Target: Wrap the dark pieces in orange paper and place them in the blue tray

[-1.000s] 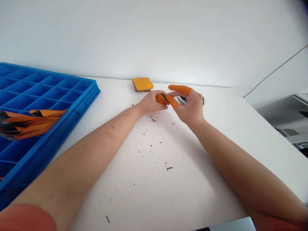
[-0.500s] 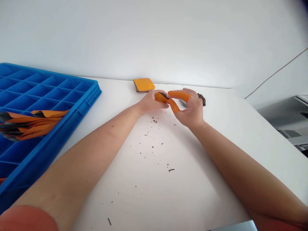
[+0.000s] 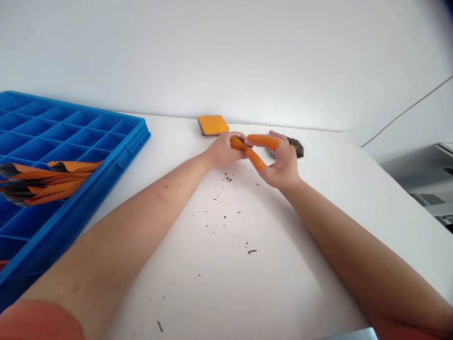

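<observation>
My left hand (image 3: 223,150) is closed around a small orange packet (image 3: 239,143) with a dark upper edge or inside. From the right, my right hand (image 3: 283,163) meets it, with orange finger cots (image 3: 264,140) over thumb and forefinger. The two covered fingertips pinch at the packet's right end; what lies between them is too small to make out. Just behind my right hand a pile of dark brown, stick-like pieces (image 3: 295,147) rests in what seems a clear dish, partly hidden by the hand. Beyond my left hand lies a stack of flat orange squares (image 3: 213,124).
A blue divided tray (image 3: 120,163) stands at the left, with several orange, dark-lined packets (image 3: 53,182) lying across its compartments. Dark crumbs and slivers (image 3: 252,251) are scattered over the white table (image 3: 212,307). A wall rises behind; a grey flat edge (image 3: 350,334) shows at the bottom.
Both hands stay together around the packet with only slight finger movement. A little more of the brown pile shows behind my right hand, and the view has shifted slightly.
</observation>
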A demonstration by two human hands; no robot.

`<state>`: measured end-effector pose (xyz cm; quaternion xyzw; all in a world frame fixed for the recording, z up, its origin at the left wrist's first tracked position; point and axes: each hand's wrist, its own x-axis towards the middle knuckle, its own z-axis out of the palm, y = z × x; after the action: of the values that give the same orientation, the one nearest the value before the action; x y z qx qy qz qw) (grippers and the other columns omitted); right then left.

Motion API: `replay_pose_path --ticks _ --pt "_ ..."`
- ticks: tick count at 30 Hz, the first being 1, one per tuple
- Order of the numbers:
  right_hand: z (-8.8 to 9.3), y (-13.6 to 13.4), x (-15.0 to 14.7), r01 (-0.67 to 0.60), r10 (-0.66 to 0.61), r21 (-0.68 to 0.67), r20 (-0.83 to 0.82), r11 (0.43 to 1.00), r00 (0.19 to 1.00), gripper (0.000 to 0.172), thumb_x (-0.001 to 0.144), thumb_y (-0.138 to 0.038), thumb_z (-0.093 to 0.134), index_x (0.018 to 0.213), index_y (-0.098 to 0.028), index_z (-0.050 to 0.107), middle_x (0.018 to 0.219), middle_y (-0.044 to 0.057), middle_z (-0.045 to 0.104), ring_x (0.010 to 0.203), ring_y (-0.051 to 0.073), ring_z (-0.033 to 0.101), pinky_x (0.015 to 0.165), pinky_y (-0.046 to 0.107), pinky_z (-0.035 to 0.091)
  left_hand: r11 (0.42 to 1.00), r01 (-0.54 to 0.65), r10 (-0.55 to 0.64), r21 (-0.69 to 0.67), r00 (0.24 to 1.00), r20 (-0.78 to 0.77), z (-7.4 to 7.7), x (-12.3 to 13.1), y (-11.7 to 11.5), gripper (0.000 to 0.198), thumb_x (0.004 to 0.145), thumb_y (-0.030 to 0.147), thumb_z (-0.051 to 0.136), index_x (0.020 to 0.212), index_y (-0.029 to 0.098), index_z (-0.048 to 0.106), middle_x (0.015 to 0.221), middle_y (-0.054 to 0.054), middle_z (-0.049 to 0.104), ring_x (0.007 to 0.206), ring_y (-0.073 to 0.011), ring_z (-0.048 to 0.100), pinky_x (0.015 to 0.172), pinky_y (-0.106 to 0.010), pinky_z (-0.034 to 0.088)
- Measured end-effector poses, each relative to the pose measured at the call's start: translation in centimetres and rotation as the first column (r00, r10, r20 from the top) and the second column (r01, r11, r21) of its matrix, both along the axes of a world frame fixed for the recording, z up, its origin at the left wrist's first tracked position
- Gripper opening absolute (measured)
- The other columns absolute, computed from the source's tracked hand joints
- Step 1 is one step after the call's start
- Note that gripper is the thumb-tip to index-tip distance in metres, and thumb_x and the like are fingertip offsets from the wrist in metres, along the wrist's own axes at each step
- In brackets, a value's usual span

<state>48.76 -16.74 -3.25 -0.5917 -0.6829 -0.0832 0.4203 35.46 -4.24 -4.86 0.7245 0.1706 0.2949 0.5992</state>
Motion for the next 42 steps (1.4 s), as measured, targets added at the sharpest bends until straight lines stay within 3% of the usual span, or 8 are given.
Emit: replay_pose_path --ticks 4,8,13,18,24,30,35,42 --pt "-0.1 0.0 0.1 0.004 -0.005 0.038 0.034 0.999 0.999 0.025 0.089 -0.032 0.067 0.113 -0.029 0.071 0.116 0.005 0.079 0.113 0.027 0.074 0.119 0.058 0.043 0.998 0.001 0.005 0.068 0.996 -0.093 1.2 -0.4 -0.1 0.013 0.07 0.014 0.078 0.078 0.018 0.069 0.078 -0.003 0.07 0.079 -0.016 0.066 0.074 -0.033 0.053" --pt "0.0 0.0 0.0 0.002 -0.003 0.065 0.02 0.998 1.0 0.022 0.091 -0.031 0.065 0.111 -0.029 0.071 0.116 0.006 0.079 0.111 0.026 0.074 0.119 0.058 0.043 0.992 0.036 -0.014 0.124 0.985 -0.174 2.6 -0.9 -0.2 0.004 0.077 0.019 0.075 0.081 0.018 0.075 0.087 -0.005 0.076 0.086 -0.0194 0.07 0.082 -0.036 0.055" --pt "0.2 -0.1 -0.1 -0.056 0.061 0.065 -0.074 0.996 0.995 0.021 0.092 -0.033 0.066 0.112 -0.032 0.07 0.114 0.002 0.08 0.107 0.025 0.074 0.12 0.059 0.041 0.975 0.149 -0.108 0.167 0.967 -0.229 3.4 -1.9 0.2 0.023 0.09 0.041 0.071 0.105 0.026 0.081 0.115 -0.003 0.079 0.114 -0.0226 0.07 0.106 -0.039 0.05" --pt "0.3 -0.2 0.0 -0.081 0.08 0.006 -0.26 0.997 0.962 0.031 0.09 -0.039 0.072 0.119 -0.029 0.069 0.107 0.005 0.081 0.107 0.027 0.074 0.106 0.056 0.053 0.947 0.247 -0.179 0.203 0.936 -0.304 3.7 -2.6 0.2 0.05 0.1 0.065 0.048 0.123 0.032 0.076 0.129 -0.001 0.074 0.129 -0.0237 0.063 0.116 -0.039 0.043" --pt "0.8 -0.2 -0.3 -0.156 0.107 -0.067 -0.469 0.986 0.876 0.038 0.088 -0.048 0.073 0.121 -0.03 0.067 0.106 0.003 0.081 0.115 0.027 0.072 0.115 0.055 0.049 0.976 0.11 -0.044 0.189 0.946 -0.321 3.9 -2.5 -0.1 0.057 0.101 0.066 0.04 0.118 0.025 0.076 0.125 -0.006 0.075 0.121 -0.0269 0.065 0.108 -0.043 0.048" --pt "1.8 -0.2 0.2 -0.236 0.1 -0.162 -0.584 0.958 0.805 0.044 0.087 -0.049 0.073 0.125 -0.03 0.064 0.115 0.005 0.08 0.141 0.028 0.056 0.124 0.059 0.038 0.973 0.138 -0.087 0.184 0.962 -0.258 4.0 -2.4 0.0 0.057 0.104 0.062 0.037 0.126 0.024 0.073 0.136 -0.006 0.071 0.132 -0.0248 0.06 0.113 -0.039 0.045" --pt "2.9 -0.2 0.8 -0.33 0.102 -0.218 -0.675 0.918 0.731 0.045 0.089 -0.047 0.068 0.129 -0.028 0.061 0.116 0.005 0.079 0.144 0.028 0.053 0.125 0.058 0.037 0.964 0.156 -0.097 0.218 0.961 -0.26 4.5 -2.4 -0.5 0.059 0.104 0.064 0.034 0.121 0.026 0.075 0.136 -0.004 0.07 0.135 -0.0249 0.057 0.114 -0.039 0.045" --pt "3.6 -0.7 1.4 -0.351 0.136 -0.245 -0.613 0.904 0.778 0.051 0.089 -0.046 0.07 0.135 -0.03 0.057 0.116 0.004 0.078 0.142 0.027 0.054 0.123 0.058 0.039 0.962 0.17 -0.109 0.213 0.956 -0.27 5.2 -2.5 -1.1 0.06 0.103 0.067 0.035 0.127 0.026 0.073 0.134 -0.006 0.071 0.13 -0.0254 0.061 0.113 -0.041 0.046"
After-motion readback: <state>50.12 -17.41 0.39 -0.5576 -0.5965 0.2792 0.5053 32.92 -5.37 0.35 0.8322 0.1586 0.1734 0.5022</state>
